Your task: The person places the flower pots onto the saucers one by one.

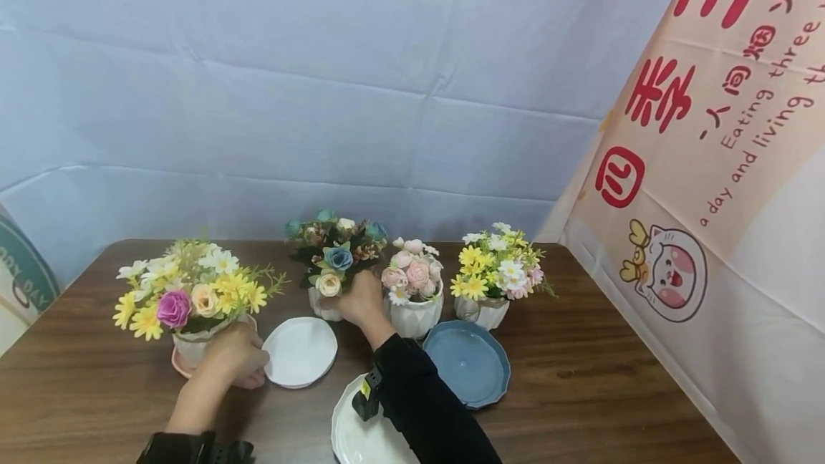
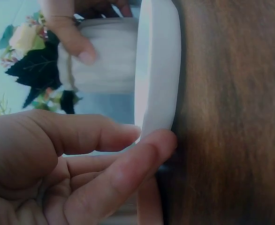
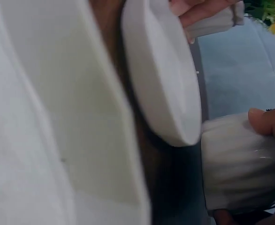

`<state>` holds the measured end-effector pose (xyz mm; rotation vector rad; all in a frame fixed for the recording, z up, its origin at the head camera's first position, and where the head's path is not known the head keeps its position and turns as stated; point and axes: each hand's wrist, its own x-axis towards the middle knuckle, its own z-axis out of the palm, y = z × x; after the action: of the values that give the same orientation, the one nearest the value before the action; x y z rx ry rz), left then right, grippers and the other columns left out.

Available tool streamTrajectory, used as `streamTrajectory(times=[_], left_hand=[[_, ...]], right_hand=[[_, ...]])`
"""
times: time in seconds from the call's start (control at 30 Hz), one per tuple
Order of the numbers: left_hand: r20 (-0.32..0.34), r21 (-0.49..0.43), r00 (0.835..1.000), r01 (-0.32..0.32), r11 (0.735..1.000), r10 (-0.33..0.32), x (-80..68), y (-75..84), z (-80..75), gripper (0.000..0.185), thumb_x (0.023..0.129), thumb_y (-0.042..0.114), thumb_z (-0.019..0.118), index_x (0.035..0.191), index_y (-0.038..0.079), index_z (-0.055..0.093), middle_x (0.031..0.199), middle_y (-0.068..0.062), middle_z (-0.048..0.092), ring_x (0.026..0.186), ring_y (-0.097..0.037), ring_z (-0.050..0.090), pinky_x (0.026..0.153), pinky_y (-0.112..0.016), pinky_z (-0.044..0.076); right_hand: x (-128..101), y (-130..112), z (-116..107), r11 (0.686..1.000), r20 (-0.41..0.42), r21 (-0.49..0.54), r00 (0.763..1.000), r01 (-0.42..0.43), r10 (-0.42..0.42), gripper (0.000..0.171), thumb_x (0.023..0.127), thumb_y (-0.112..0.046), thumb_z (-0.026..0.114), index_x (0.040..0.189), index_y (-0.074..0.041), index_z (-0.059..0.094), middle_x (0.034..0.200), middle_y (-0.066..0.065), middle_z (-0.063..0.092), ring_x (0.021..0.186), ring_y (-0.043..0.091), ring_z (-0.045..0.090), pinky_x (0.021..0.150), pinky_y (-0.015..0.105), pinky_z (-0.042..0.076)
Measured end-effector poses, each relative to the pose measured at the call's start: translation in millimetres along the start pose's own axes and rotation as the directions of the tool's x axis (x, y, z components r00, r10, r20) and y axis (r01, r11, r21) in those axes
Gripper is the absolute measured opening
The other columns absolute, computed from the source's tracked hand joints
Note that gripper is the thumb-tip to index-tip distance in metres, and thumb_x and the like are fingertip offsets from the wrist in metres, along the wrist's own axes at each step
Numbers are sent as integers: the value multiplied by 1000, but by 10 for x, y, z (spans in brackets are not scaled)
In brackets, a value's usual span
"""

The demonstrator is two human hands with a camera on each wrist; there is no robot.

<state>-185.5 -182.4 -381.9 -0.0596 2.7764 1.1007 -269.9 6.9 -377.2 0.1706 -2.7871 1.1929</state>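
Left hand (image 1: 235, 358) at the near-left edge of the small white saucer (image 1: 300, 351); left wrist view shows the fingers (image 2: 128, 168) lightly curled, thumb and forefinger pinching its rim. Saucer lies flat on the bench (image 1: 612, 392), between the pot of yellow flowers on a pink saucer (image 1: 193, 306) and the blue plate (image 1: 469, 362).

Right hand (image 1: 362, 299) reaches past the saucer to the white ribbed pot with the blue rose (image 1: 325, 304); fingers wrapped round its side, thumb on the ribs in the wrist view. Pot stands upright on the bench just behind the saucer, not on it.

Pink-rose pot (image 1: 414, 291) touches the right hand's far side. A larger white plate (image 1: 361, 435) sits under the right forearm.
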Motion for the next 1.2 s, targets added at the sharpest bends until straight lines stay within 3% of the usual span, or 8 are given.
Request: streamTrajectory(times=[0.23,0.5,0.73,0.93,1.2], left_hand=[[1,59,1000,-25,998,25,4,8,-21,15,71,-4,50,60,1,58,50,-3,58,46,-15,60,45,-25,50],[3,93,999,-39,995,39,24,-1,-34,17,71,-3,50,58,3,58,50,-1,58,46,-14,60,45,-25,49],[20,54,999,-27,998,26,31,-23,-36,16,72,-4,47,62,0,58,51,-4,59,46,-16,61,45,-27,51],[6,58,999,-36,998,35,43,-39,-53,13,71,-5,48,65,-2,60,52,-4,59,46,-17,61,46,-27,51],[16,52,1000,-25,998,25,42,-21,-68,15,72,-5,48,63,-1,59,52,-3,59,46,-17,61,46,-27,51]], right_hand=[[20,-39,-91,1000,-35,-2,999,20,-20,77,60,-39,85,115,8,58,106,19,60,100,34,55,84,39,47],[-29,-52,-95,998,-26,37,999,49,-48,70,61,-35,85,113,4,60,104,15,62,100,31,56,85,38,46],[-128,-100,-82,995,8,-45,996,89,-89,74,58,-39,86,116,-1,60,105,11,63,101,28,57,88,39,43],[-206,-158,-39,985,39,-23,985,172,-171,77,58,-38,87,120,-5,57,110,7,62,103,24,56,88,35,43],[-322,-210,45,989,79,-29,986,148,-145,66,56,-42,87,107,-6,65,92,3,65,93,22,58,82,33,45]])
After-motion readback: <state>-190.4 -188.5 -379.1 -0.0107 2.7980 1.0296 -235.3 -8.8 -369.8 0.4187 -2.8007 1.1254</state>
